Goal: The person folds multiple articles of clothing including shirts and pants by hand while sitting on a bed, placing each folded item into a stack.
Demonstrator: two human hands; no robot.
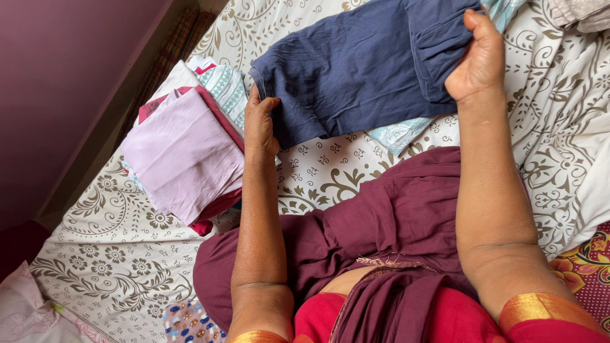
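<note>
Fingers of the left hand pinch the lower corner of a dark blue soft cotton garment, and the fingers of the right hand are closed on its folded upper edge, so both hands grasp it. This blue garment lies half folded on the bed with a cream floral printed sheet. Left of the garment stands a pile of folded clothes topped by a lilac cloth; these look finished. Under the garment a pale turquoise patterned cloth peeks out, not yet folded, I judge.
</note>
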